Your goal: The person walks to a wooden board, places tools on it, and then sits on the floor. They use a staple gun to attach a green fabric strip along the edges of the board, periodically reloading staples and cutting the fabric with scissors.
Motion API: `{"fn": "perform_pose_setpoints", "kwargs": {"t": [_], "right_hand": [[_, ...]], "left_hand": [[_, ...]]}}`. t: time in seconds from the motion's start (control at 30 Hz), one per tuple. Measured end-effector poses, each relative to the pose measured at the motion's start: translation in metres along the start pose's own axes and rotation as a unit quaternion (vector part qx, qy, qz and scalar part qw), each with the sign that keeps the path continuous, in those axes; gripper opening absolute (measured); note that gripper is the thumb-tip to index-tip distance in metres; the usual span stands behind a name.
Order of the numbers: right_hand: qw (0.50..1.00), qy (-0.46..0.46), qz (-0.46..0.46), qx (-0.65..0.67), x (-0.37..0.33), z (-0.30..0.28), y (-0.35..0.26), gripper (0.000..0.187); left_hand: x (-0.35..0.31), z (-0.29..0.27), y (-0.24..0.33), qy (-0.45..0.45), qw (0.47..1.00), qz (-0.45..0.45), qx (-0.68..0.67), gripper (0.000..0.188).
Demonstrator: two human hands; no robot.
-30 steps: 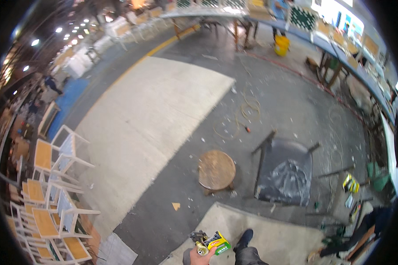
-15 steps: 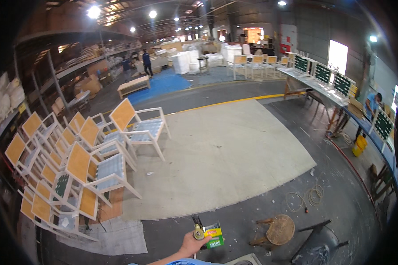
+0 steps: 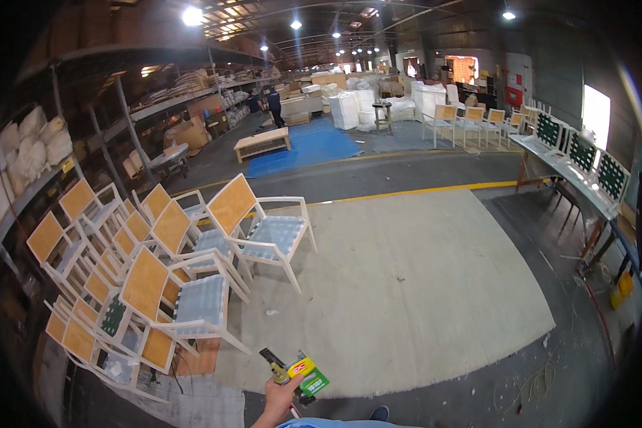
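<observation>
My left hand [image 3: 281,401] comes up from the lower edge and is closed around a small yellow-and-green box [image 3: 309,378]. Pressed against the box, in the same grip, is a black and brass-coloured tool [image 3: 278,372] that looks like a staple gun; my fingers and the box hide part of it. Both are held above the near edge of a pale floor mat [image 3: 406,285]. My right hand does not show. To the left stand rows of white-framed armchairs [image 3: 267,235] with tan backs, several with pale checked seats. One of my shoes [image 3: 380,414] shows at the bottom.
A low wooden bench [image 3: 262,144] stands by a blue floor sheet [image 3: 314,146], near a person [image 3: 274,107]. Shelving [image 3: 132,135] lines the left. On the right, chair frames with dark green webbing [image 3: 581,151] stand on a long table [image 3: 560,171]. A coiled hose [image 3: 536,385] lies lower right.
My view has turned left, and the chairs and mat sit farther right and lower in it. The round stool and dark chair have left the view. The box and tool stay in my left hand.
</observation>
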State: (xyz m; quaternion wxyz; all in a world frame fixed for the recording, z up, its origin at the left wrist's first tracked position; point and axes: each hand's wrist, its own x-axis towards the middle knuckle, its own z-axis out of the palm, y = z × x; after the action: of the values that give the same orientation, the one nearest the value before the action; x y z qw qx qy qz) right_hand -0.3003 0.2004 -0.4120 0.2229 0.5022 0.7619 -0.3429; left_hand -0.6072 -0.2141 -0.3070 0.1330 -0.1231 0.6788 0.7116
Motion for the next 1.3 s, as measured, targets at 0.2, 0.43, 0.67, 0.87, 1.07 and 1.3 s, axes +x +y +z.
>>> {"fn": "perform_pose_setpoints", "kwargs": {"t": [0.2,0.43,0.67,0.87,1.07,1.3], "right_hand": [[0.995,0.024,-0.084,-0.037,0.138,-0.100,-0.173,0.055],[0.995,0.039,-0.082,-0.042,0.266,-0.164,-0.332,0.054],[1.000,0.016,0.001,-0.013,0.348,-0.184,-0.421,0.053],[0.998,0.004,0.049,0.026,0.451,-0.206,-0.520,0.053],[0.999,0.007,0.037,0.029,0.599,-0.283,-0.660,0.052],[0.998,0.062,-0.007,0.001,0.759,-0.413,-0.831,0.052]], "left_hand": [[0.110,0.039,0.020,0.134,0.985,0.076,-0.077,0.020],[0.286,0.090,0.062,0.161,0.984,0.038,-0.066,0.021],[0.487,0.184,0.153,0.078,0.994,0.058,-0.041,0.025],[0.656,0.303,0.214,0.038,0.998,0.021,-0.048,0.023],[0.819,0.394,0.254,0.104,0.994,-0.034,0.006,0.025],[0.980,0.463,0.315,0.092,0.990,0.014,-0.108,0.029]]}}
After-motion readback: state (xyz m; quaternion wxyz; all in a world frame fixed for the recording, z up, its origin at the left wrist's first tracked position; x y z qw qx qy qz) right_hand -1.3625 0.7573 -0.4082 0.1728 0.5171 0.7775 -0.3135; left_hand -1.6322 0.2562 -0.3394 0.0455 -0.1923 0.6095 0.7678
